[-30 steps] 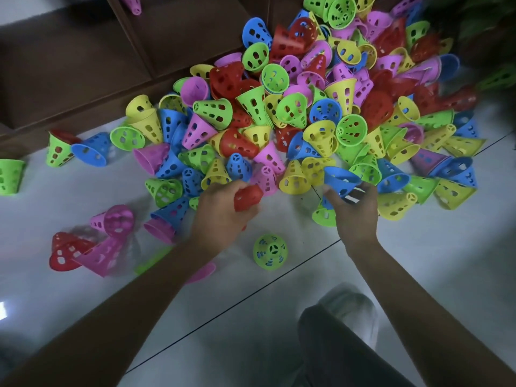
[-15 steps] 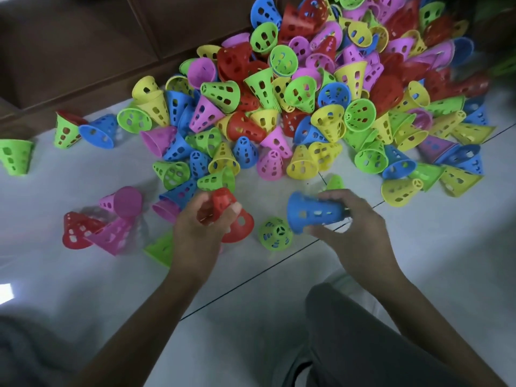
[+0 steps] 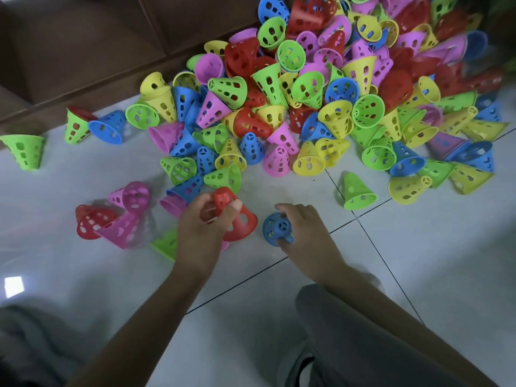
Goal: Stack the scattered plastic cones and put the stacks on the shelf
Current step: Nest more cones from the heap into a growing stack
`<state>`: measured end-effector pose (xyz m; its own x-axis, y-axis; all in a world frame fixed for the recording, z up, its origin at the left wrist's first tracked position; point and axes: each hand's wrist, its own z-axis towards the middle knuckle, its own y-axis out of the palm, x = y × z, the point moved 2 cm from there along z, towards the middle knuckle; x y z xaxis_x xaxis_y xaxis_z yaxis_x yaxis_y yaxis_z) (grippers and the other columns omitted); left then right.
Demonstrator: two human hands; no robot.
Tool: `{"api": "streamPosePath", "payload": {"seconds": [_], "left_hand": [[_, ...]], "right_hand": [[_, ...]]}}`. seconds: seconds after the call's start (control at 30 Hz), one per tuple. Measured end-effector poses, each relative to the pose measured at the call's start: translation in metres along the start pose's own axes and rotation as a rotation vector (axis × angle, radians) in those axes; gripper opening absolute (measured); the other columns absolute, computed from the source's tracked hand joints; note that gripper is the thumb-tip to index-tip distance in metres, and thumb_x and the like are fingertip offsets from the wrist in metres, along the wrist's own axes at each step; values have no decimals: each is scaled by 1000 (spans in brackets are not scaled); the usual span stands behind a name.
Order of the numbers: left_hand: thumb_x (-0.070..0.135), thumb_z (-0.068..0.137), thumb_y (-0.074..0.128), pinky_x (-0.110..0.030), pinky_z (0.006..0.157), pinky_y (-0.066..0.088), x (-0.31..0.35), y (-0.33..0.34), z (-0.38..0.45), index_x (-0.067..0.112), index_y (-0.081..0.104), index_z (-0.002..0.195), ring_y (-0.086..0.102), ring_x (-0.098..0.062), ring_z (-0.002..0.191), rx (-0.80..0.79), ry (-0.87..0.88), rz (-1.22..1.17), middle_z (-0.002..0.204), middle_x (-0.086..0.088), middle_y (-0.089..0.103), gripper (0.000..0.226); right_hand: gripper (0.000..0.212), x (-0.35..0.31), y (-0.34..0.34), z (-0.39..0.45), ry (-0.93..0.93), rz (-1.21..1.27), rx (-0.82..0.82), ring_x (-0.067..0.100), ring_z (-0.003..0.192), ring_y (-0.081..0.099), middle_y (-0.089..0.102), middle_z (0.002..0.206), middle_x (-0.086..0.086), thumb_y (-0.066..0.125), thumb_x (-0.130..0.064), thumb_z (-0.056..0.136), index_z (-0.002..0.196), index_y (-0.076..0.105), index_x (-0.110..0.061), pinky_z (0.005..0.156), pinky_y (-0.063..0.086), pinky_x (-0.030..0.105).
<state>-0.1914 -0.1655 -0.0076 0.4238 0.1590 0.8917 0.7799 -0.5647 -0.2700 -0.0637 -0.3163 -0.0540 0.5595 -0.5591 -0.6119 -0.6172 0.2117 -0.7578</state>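
A big heap of perforated plastic cones [image 3: 321, 88] in red, blue, green, yellow and pink covers the white tiled floor ahead of me. My left hand [image 3: 201, 227] grips a red cone [image 3: 237, 219] just above the floor, thumb across its side. My right hand [image 3: 304, 227] holds a blue cone [image 3: 276, 229] standing narrow end up on the floor, where a green cone stood a moment ago; a sliver of green shows at its rim. The brown wooden shelf [image 3: 83, 43] runs along the back left.
Loose cones lie apart from the heap: a green one [image 3: 356, 191] right of my hands, pink and red ones [image 3: 111, 219] at left, green ones [image 3: 25, 152] far left. My grey-trousered knee [image 3: 349, 331] is at the bottom. Bare tiles lie at lower right.
My right hand has brought the blue cone down over the upright green cone on the floor. My left hand keeps the red cone and has barely moved.
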Motion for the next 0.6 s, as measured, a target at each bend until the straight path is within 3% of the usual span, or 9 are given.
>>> {"api": "streamPosePath", "payload": {"seconds": [0.1, 0.2, 0.33, 0.43, 0.5, 0.6], "left_hand": [[28, 85, 79, -17, 71, 53, -3, 2, 0, 22, 71, 96, 71, -6, 81, -24, -2, -7, 87, 3, 76, 15], [30, 79, 83, -27, 79, 58, -2, 7, -3, 18, 71, 103, 73, -15, 90, -58, 16, -39, 95, 0, 76, 29], [12, 79, 84, -24, 84, 57, 4, 20, -11, 18, 71, 106, 73, -10, 93, -183, 76, -29, 97, 5, 77, 31], [12, 75, 86, -24, 85, 58, 4, 33, -14, 22, 71, 108, 72, -8, 96, -276, 106, 15, 101, 8, 76, 37], [12, 73, 87, -25, 85, 59, -2, 42, -14, 24, 72, 107, 71, -6, 95, -310, 116, 70, 101, 9, 75, 40], [17, 68, 90, -31, 89, 59, -18, 56, -12, 26, 71, 105, 69, -7, 97, -343, 137, 164, 102, 12, 73, 43]], "right_hand": [[75, 6, 2, -3, -14, -34, -14, 21, 116, 44, 54, 127, -1, 81, -18, 77, 143, 45, -22, 101, 43, 38], [91, 14, -2, -9, 2, 14, -82, 12, 126, 34, 43, 139, -10, 84, -32, 76, 151, 33, -27, 104, 35, 26], [78, 39, -24, -23, 66, 204, -40, 0, 130, 37, 44, 137, -26, 82, -26, 78, 144, 44, -37, 107, 40, 28], [65, 66, -44, -32, 107, 226, 151, 5, 124, 46, 45, 126, -39, 84, -17, 78, 134, 57, -35, 106, 41, 26], [57, 85, -58, -34, 151, 139, 313, 14, 117, 49, 50, 121, -33, 84, -15, 78, 130, 61, -28, 103, 38, 21], [55, 114, -72, -26, 202, -37, 418, 25, 122, 45, 58, 125, 2, 83, -19, 80, 130, 60, -18, 105, 32, 23]]}}
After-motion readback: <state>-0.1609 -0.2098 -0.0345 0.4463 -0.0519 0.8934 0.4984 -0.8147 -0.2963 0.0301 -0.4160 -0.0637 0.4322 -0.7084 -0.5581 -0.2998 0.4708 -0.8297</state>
